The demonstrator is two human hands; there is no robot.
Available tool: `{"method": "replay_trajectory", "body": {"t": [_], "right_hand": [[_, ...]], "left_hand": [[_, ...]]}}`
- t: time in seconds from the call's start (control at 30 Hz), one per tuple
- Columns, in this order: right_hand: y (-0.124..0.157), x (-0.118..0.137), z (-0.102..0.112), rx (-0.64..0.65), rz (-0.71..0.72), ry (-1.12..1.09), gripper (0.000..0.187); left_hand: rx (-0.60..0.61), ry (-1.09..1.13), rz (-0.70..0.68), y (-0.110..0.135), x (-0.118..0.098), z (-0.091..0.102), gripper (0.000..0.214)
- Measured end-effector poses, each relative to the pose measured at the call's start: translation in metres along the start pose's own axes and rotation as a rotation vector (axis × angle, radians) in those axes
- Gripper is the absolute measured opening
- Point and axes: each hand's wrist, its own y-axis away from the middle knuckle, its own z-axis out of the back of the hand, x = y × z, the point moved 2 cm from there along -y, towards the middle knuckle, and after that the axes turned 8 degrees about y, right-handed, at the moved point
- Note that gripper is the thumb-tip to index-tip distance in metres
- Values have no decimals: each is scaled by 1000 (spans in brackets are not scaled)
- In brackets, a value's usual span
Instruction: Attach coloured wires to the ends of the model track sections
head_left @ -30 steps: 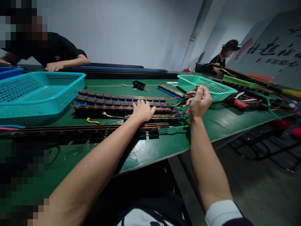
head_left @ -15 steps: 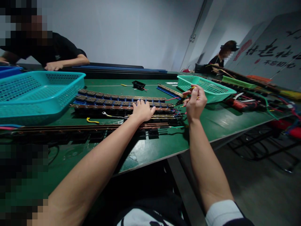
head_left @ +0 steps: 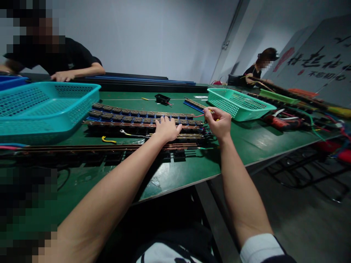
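Note:
My left hand (head_left: 166, 128) lies flat, fingers spread, on a stack of long curved track strips (head_left: 137, 118) with copper rails on the green table (head_left: 192, 164). My right hand (head_left: 218, 122) hovers just right of the strips' end, fingers pinched around a small yellow-tipped wire (head_left: 212, 111). Red, blue and green wire ends (head_left: 205, 129) stick out of the strips below that hand. A long straight rail (head_left: 95, 148) runs along the table in front of my left hand.
A blue basket (head_left: 49, 106) stands at the left, a green basket (head_left: 238, 104) at the back right. A yellow wire piece (head_left: 108, 140) and a black part (head_left: 161, 98) lie on the table. Tools and cables (head_left: 285, 120) crowd the right. Two other people work at the far side.
My right hand has come down and to the left, from beside the green basket to the end of the strips, still pinching the wire. My left hand has stayed put.

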Motion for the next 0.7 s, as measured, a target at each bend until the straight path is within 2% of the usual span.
{"method": "replay_trajectory", "body": {"t": [0.13, 0.23, 0.33, 0.53, 0.7], "right_hand": [[9, 10, -5, 272, 116, 162, 32], [13, 14, -8, 349, 153, 251, 33], [11, 12, -10, 239, 119, 204, 34], [1, 2, -4, -174, -62, 28, 38], [-1, 1, 2, -184, -74, -59, 38]], "left_hand": [[11, 5, 10, 2, -1, 2, 66], [11, -7, 16, 3, -2, 3, 65], [10, -9, 17, 3, -2, 3, 65], [9, -9, 12, 1, 0, 1, 66], [9, -13, 13, 0, 1, 0, 67]]}}
